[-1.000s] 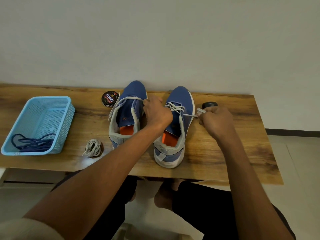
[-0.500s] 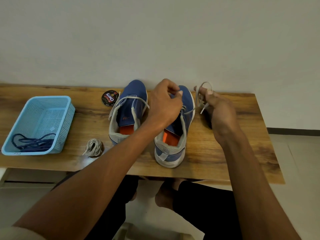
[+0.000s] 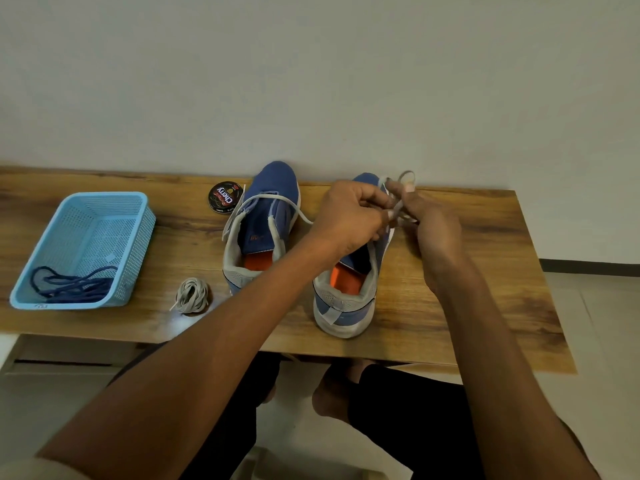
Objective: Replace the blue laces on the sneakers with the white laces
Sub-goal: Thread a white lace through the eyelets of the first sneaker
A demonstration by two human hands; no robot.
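Pinching flat white lace over right blue fabric sneaker on wooden counter: left hand and right hand grip ends, likely to thread or tie. Removed dark blue laces lie in light-blue plastic basket; spare coiled white lace waits beside left sneaker.

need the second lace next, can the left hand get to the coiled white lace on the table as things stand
Probably yes, once it lets go. The coiled white lace lies in the open on the table, between the blue basket and the left sneaker, nothing over it. But the left hand now pinches the lace at the right sneaker.
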